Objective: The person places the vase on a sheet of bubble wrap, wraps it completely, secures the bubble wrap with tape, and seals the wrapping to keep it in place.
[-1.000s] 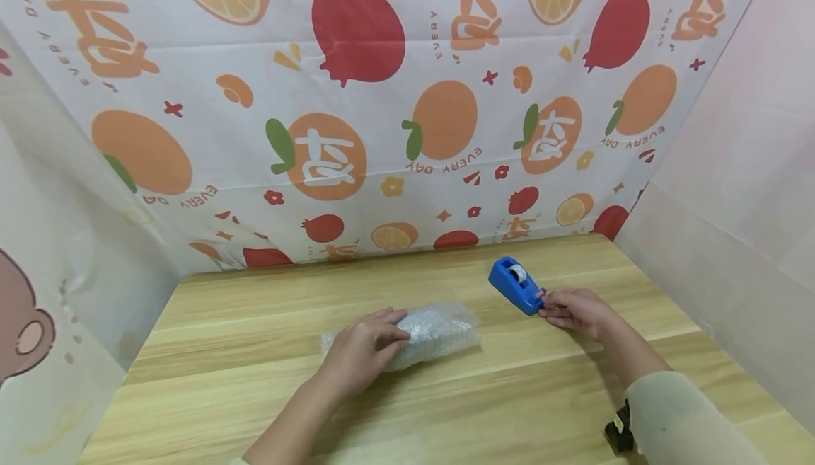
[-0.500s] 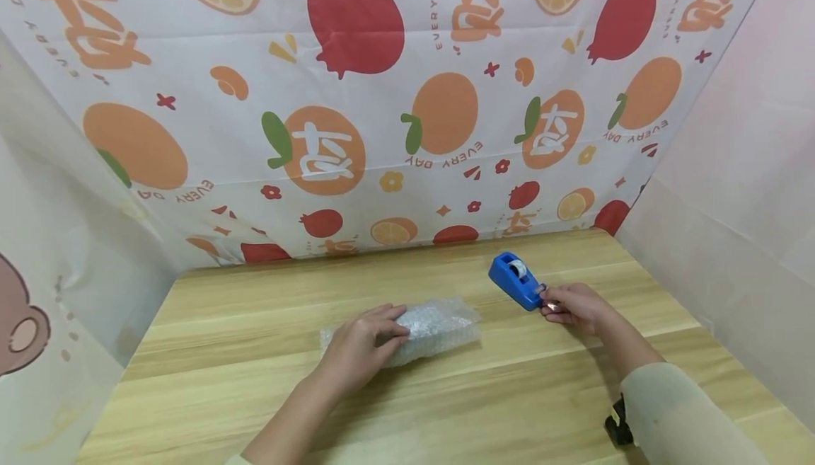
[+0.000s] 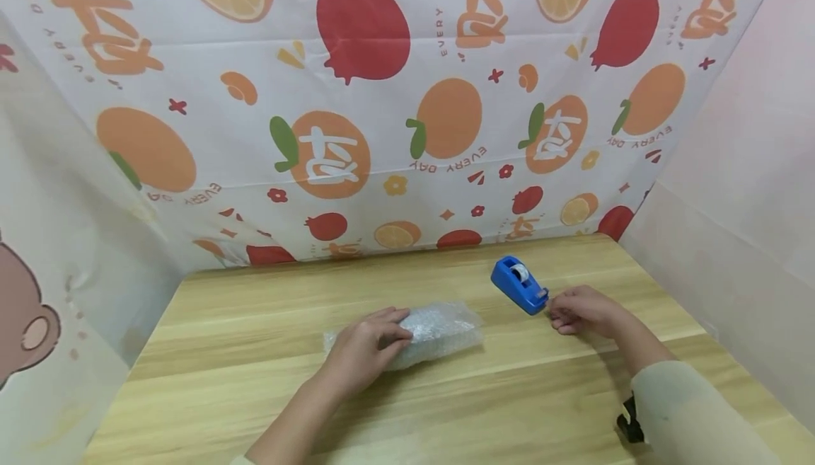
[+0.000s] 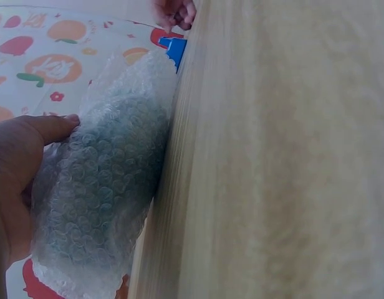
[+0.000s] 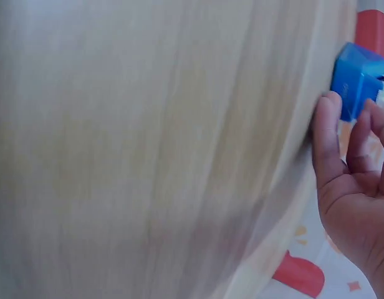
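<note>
A bundle of bubble wrap [image 3: 439, 330] with something greenish inside [image 4: 108, 168] lies on the wooden table. My left hand [image 3: 366, 345] grips it from above by its left part, thumb [image 4: 58, 128] against the wrap. To the right stands a blue tape dispenser [image 3: 518, 286] with a roll of clear tape [image 3: 521, 272] in it. My right hand [image 3: 584, 311] is just off the dispenser's cutter end, with thumb and index fingertips pinched together. In the right wrist view the hand [image 5: 360, 193] is close before the dispenser [image 5: 354, 81]; the clear tape at the fingertips barely shows.
The wooden table [image 3: 255, 394] ends at a fruit-print curtain [image 3: 388, 132] at the back. Pale cloth hangs at the left [image 3: 127, 267] and right [image 3: 738, 238]. A small black device [image 3: 629, 422] sits by the right sleeve.
My right hand has drawn slightly right, away from the dispenser's cutter end. My left hand and the bubble-wrap bundle stay put; the head view shifts a little.
</note>
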Tool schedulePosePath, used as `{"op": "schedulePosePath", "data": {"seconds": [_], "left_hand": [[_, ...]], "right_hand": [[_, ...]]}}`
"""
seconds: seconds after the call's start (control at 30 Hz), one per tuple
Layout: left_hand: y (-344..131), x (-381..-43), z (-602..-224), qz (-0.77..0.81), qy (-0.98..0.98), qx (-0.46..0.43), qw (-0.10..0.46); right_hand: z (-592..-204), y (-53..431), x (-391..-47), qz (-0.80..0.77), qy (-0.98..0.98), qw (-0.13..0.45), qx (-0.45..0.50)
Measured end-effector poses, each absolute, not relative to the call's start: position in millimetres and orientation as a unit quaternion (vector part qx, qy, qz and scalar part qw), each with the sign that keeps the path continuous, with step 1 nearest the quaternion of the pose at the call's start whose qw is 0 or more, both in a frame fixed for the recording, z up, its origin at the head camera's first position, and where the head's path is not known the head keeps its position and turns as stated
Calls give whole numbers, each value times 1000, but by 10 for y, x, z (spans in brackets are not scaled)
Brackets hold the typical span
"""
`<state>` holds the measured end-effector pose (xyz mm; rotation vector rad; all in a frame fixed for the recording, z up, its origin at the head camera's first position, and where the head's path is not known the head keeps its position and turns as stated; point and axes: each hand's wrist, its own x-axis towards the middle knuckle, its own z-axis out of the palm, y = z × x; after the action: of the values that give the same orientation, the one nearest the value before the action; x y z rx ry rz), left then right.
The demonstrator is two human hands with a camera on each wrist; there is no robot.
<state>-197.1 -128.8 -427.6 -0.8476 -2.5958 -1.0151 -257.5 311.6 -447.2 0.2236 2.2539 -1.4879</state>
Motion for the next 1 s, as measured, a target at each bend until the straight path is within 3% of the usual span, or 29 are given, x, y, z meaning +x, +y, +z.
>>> {"op": "schedulePosePath", "data": {"seconds": [0.23,0.53,0.8,1.0], "left_hand": [[-1278,-1966,-4226,-330,-888,-301,107],[-1288,-1939,-4260,-322,-894,-291,109],[-1299,-1926,-4266,-328,-890,-298,111],[-1306,-1926,-4232,-323,-894,-296,98]], "right_hand": [[-4220,2971,-2337,-432,885,173,20],[-3796,1888,-1948,-423,898,73,-102],[-3984,1143,-1860,-543,832,80,-84],[-4116,768,-1830,-641,756,125,-34]]}}
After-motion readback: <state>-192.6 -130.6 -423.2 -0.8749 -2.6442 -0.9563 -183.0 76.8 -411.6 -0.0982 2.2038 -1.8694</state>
